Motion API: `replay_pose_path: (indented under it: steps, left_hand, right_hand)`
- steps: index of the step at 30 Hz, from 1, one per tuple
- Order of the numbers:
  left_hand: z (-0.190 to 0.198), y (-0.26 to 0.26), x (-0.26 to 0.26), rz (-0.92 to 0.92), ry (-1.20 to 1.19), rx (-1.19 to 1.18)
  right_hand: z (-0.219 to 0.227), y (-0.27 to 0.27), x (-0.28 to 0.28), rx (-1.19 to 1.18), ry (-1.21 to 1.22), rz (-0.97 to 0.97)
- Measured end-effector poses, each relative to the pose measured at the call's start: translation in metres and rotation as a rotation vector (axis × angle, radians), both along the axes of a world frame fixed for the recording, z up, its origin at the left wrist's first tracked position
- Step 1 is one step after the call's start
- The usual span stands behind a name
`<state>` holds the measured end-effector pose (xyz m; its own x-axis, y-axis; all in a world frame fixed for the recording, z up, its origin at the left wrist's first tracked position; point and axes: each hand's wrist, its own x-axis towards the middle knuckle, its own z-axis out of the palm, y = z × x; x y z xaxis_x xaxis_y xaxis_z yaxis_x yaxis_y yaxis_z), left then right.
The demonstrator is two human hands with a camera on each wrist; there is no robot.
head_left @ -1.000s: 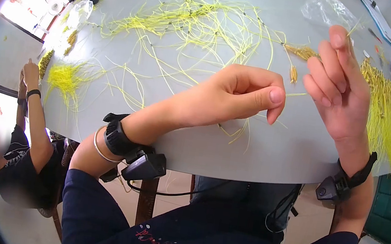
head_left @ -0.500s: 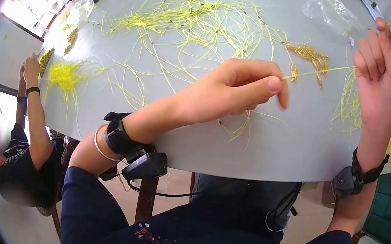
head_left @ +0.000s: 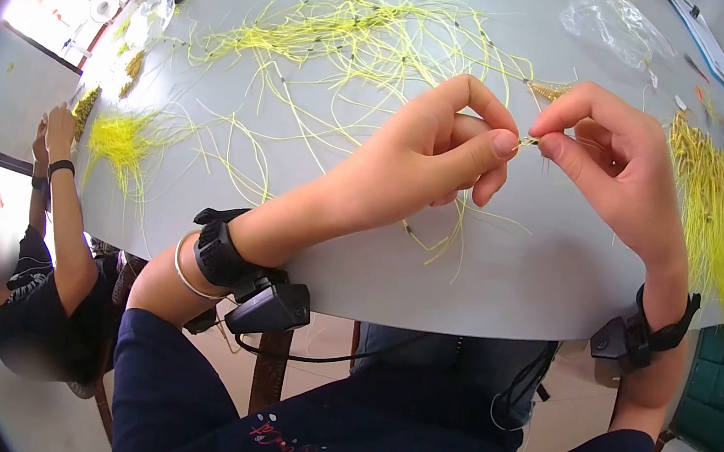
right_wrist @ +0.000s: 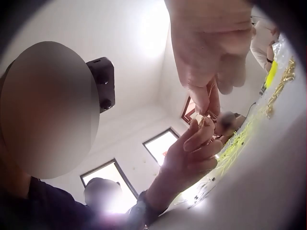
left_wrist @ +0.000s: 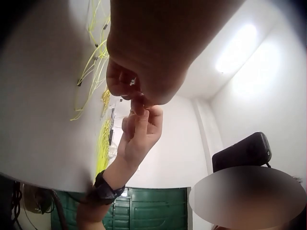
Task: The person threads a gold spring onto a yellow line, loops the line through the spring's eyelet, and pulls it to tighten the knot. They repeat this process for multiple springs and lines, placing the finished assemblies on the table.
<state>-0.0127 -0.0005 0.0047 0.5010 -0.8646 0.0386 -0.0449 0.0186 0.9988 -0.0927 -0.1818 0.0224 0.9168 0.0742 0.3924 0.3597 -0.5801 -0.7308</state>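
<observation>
Head view: we see left hand [head_left: 432,157] and right hand [head_left: 616,165] pinching one yellow thread [head_left: 527,141]; bench [head_left: 512,275] beneath.

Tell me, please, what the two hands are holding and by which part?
Both pinch one thin yellow thread over the table. The left hand and right hand each hold it between thumb and forefinger, fingertips almost meeting; which part of its length cannot be told.

A small handcraft workroom: a round grey counter [head_left: 503,274] strewn with yellow threads [head_left: 352,35] and gold beads [head_left: 547,91], a second worker [head_left: 50,275] seated alongside, bare white walls.
</observation>
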Motion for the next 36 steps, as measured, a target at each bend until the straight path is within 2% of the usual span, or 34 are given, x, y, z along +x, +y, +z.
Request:
replay_pose_path:
  steps: [3,7,12,18,21,23,25,26,28,29,31,32,34,35,36]
  left_hand:
    - [0.000,0.000,0.001,0.003,-0.012,-0.003]
    - [-0.001,0.001,-0.001,0.013,-0.048,-0.021]
    - [-0.001,0.002,-0.001,-0.030,-0.034,-0.103]
    - [-0.005,0.002,-0.002,-0.101,-0.063,-0.093]
    - [-0.003,0.003,-0.003,-0.093,-0.060,-0.086]
    - [0.004,0.004,-0.004,-0.087,-0.061,-0.068]
    - [0.010,0.008,-0.006,-0.169,0.087,-0.167]
    - [0.010,0.008,-0.006,-0.170,0.087,-0.167]
    - [0.009,0.008,-0.006,-0.444,0.038,-0.217]
    - [0.008,0.008,-0.008,-0.444,0.037,-0.217]
    - [0.008,0.007,-0.013,-0.710,0.104,-0.108]
    - [0.007,0.008,-0.012,-0.711,0.103,-0.109]
    - [0.004,0.010,-0.011,-0.944,0.271,-0.049]
    - [0.005,0.015,-0.015,-1.018,0.446,0.015]
    - [0.004,0.016,-0.016,-1.015,0.445,0.014]
  right_hand:
    - [-0.001,0.000,0.001,-0.057,-0.025,-0.017]
    - [0.001,0.005,-0.002,-0.016,0.013,-0.040]
    - [-0.002,0.005,0.000,-0.114,-0.181,0.020]
    - [-0.003,0.007,0.000,-0.136,-0.130,0.093]
    - [-0.006,0.005,0.000,-0.073,-0.027,0.050]
    - [-0.007,0.006,0.003,-0.060,-0.087,0.044]
    - [-0.010,0.005,0.006,-0.046,-0.148,0.037]
    - [-0.013,0.004,0.008,-0.008,-0.145,0.039]
    - [-0.015,0.002,0.009,0.029,-0.143,0.039]
    - [-0.016,0.001,0.009,0.032,-0.113,0.026]
    - [-0.016,0.002,0.010,0.033,-0.083,0.014]
    - [-0.016,0.003,0.009,0.086,-0.042,-0.011]
    - [-0.016,0.004,0.009,0.138,-0.003,-0.035]
    - [-0.017,0.003,0.010,0.110,-0.007,-0.041]
    - [-0.017,0.002,0.011,0.082,-0.010,-0.048]
